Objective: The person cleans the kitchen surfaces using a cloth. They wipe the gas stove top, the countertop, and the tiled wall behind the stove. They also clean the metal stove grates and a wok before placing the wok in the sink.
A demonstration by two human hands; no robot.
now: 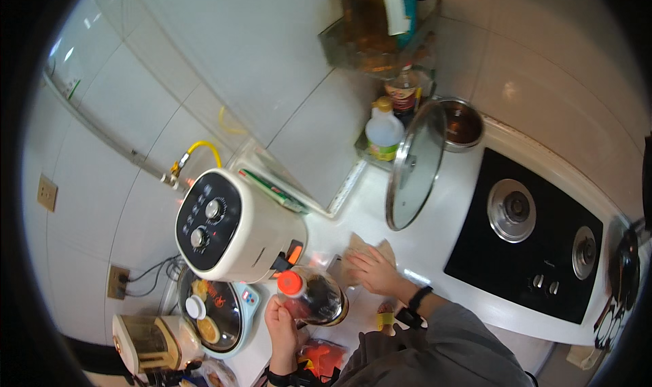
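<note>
My left hand (pixel 282 326) grips a clear plastic bottle of dark liquid (pixel 322 298) with a red cap, held in front of the white air fryer (pixel 275 234). My right hand (pixel 374 274) lies with its fingers spread on a beige cloth (pixel 364 247) on the white countertop (pixel 336 229). The cloth is partly under the palm, near the counter's front edge. A glass pot lid with a metal rim (pixel 415 165) stands on edge beyond the cloth, close to a jug-like plastic bottle with a yellow cap (pixel 384 132).
To the right is a black two-burner gas hob (pixel 535 254). A metal bowl (pixel 463 125) stands behind the lid. Bottles sit in a corner rack (pixel 331 46). On the left are a round electric appliance with a glass lid (pixel 211 305) and a cream-coloured container (pixel 153 341).
</note>
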